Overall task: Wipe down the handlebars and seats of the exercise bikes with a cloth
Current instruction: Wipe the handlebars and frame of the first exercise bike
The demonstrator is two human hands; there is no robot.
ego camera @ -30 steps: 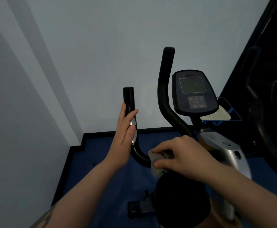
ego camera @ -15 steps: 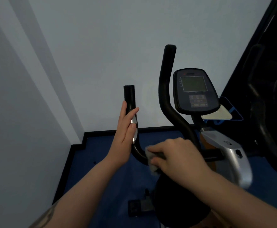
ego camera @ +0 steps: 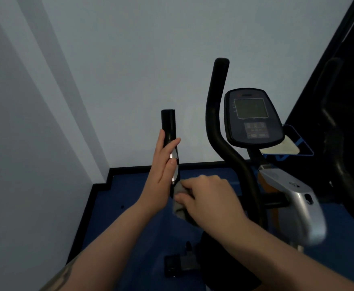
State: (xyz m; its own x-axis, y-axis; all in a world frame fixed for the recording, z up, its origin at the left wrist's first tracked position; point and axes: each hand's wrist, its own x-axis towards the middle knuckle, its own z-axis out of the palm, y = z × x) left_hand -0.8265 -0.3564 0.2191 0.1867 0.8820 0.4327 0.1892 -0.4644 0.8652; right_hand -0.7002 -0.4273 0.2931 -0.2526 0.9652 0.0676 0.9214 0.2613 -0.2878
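Note:
An exercise bike stands in front of me with a black left handlebar (ego camera: pixel 168 124) and a taller black right handlebar (ego camera: pixel 218 97). My left hand (ego camera: pixel 161 171) lies flat with straight fingers against the left handlebar's upright grip, over its silver sensor strip. My right hand (ego camera: pixel 209 198) grips a grey cloth (ego camera: pixel 178 204) wrapped round the lower bend of the same left bar, just below my left hand. The black seat (ego camera: pixel 218 267) sits low in view, mostly hidden under my right forearm.
The bike's console (ego camera: pixel 252 118) with a screen is to the right, above a silver frame cover (ego camera: pixel 295 204). A pedal (ego camera: pixel 173 266) shows near the blue floor. A white wall corner is close on the left; another dark machine (ego camera: pixel 350 143) stands at the right edge.
My right hand has slid the cloth leftward along the lower bend of the left handlebar, up toward my left hand. My left hand has stayed on the grip.

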